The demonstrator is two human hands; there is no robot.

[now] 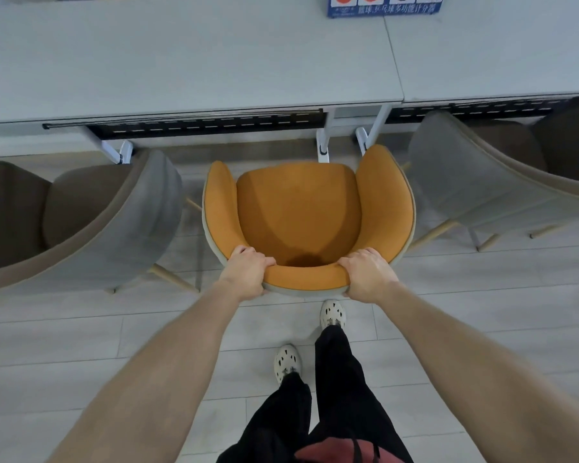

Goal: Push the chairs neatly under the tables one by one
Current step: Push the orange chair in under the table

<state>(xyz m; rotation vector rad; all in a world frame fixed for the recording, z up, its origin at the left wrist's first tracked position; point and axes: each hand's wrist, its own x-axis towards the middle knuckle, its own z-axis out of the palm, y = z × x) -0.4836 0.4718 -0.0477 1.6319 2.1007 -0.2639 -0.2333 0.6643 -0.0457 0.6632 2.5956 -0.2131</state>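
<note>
An orange tub chair [298, 208] with a grey outer shell stands on the floor just in front of me, its open side facing the long pale table [181, 61]. Its front edge lies short of the table's edge, near the white table legs [323, 145]. My left hand [248, 274] grips the top of the backrest on the left, fingers curled over the rim. My right hand [368, 274] grips the backrest rim on the right in the same way.
A grey-brown chair [81, 212] stands close on the left and another [482, 182] close on the right, partly under a second table [498, 55]. A blue sign [385, 6] sits on the tabletop. My feet [331, 314] are right behind the orange chair on pale plank flooring.
</note>
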